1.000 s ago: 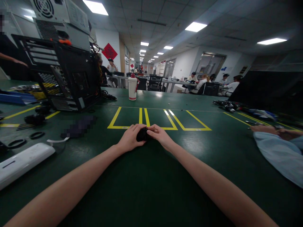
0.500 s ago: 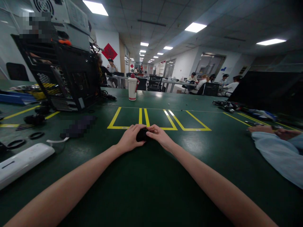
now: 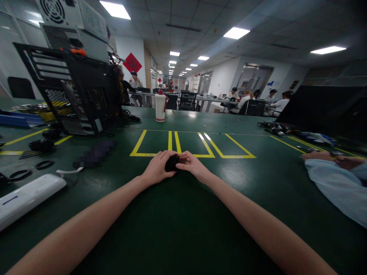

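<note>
Between my two hands is a small black rounded object (image 3: pixel 171 163), too dark for its kind to show. My left hand (image 3: pixel 157 167) curls round its left side, fingers over the far side and thumb along the near edge. From the right, my right hand (image 3: pixel 192 166) pinches it with thumb and fingertips. Both hands are low over the green table (image 3: pixel 177 221), by the near edge of the yellow tape outlines (image 3: pixel 197 156). Fingers cover part of the black object.
An open black computer case (image 3: pixel 83 91) with a power supply (image 3: pixel 77 23) on top stands left. Nearer lie a white power bank-like block (image 3: pixel 34 196) and black rings (image 3: pixel 44 164). A white bottle (image 3: pixel 160 108) stands ahead. A co-worker's sleeve (image 3: pixel 332 187) reaches in at right.
My right thumb has shifted very slightly left on the black object. Both hands otherwise keep the same place and grip.
</note>
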Motion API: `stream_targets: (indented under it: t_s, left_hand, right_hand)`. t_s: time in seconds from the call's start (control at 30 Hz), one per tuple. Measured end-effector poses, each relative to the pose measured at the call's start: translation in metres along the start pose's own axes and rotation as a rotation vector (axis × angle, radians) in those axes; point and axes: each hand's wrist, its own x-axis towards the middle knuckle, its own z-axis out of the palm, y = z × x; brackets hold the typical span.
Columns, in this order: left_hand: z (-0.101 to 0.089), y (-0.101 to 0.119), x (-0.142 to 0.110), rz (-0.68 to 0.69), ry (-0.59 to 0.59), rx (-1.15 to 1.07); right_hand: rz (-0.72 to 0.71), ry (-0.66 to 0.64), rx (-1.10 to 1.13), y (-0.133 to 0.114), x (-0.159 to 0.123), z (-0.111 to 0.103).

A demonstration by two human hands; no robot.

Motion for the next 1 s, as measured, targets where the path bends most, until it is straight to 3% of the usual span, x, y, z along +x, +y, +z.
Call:
stream_targets:
  t_s: [0.2,0.43,0.73,1.0]
  left_hand:
    - [0.0006,-0.0003,0.0002,0.007,0.005,0.003]
    - [0.0011,-0.0012,-0.0002,-0.002,0.005,0.004]
    - [-0.0003,0.0004,-0.0003,-0.002,0.002,-0.007]
    - [0.0,0.0006,-0.0006,-0.008,0.005,-0.008]
  right_hand:
    - [0.005,0.104,-0.037,0.0017,0.0056,0.0035]
    - [-0.01,-0.017,-0.007,0.0005,-0.0001,-0.0016]
    - [0.007,0.091,-0.049,0.0029,0.0046,0.0013]
    - [-0.007,-0.021,-0.019,-0.002,-0.0008,-0.0006]
